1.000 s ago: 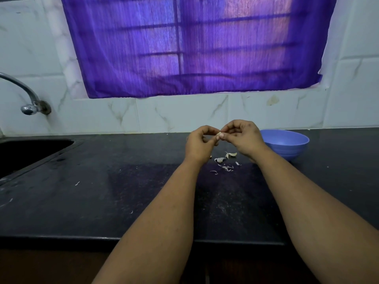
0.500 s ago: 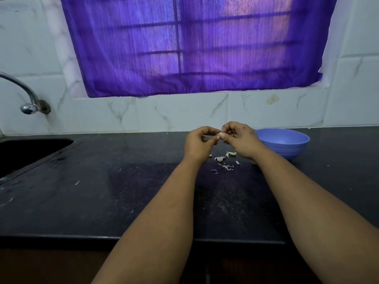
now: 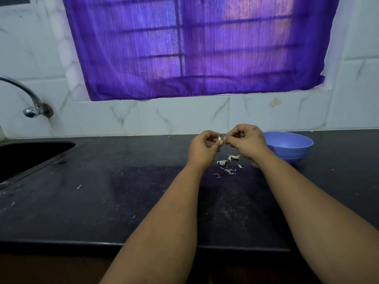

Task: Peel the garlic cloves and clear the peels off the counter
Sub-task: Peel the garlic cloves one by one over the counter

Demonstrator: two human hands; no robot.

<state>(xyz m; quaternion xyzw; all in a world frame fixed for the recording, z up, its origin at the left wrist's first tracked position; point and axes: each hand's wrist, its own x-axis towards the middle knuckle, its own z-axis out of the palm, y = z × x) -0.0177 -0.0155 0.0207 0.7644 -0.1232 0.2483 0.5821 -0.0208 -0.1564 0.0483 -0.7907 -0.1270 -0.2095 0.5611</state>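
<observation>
Change: both hands have drifted a touch right along the counter since a second ago, and the clove now shows more plainly between them; peels and bowl lie where they lay.
Left hand (image 3: 202,148): raised over the counter (image 3: 102,201), fingers curled, thumb and forefinger pinching the clove from the left.
Right hand (image 3: 247,140): raised at the same height, fingers curled in, fingertips (image 3: 225,138) nipping at the clove's right side.
Clove (image 3: 220,140): small and pale, held in the air right where the two sets of fingertips meet, only a sliver showing between them; how much skin is left on it is too small to tell.
Peels (image 3: 227,162): a loose scatter of pale curls on the counter, just below the hands and between the wrists, two bigger curls at the top and thin shreds nearer the camera.
Stray bits: a few tiny white flecks (image 3: 79,187) lie well apart to the left, toward the sink.
Bowl (image 3: 291,146): blue, upright on the counter, just beside the right hand and partly behind it; its inside is hidden from here.
Sink (image 3: 30,154): dark basin set into the counter at far left.
Tap (image 3: 30,103): metal spout on the tiled wall above the sink.
Curtain (image 3: 194,48): purple, drawn over the window behind the counter.
</observation>
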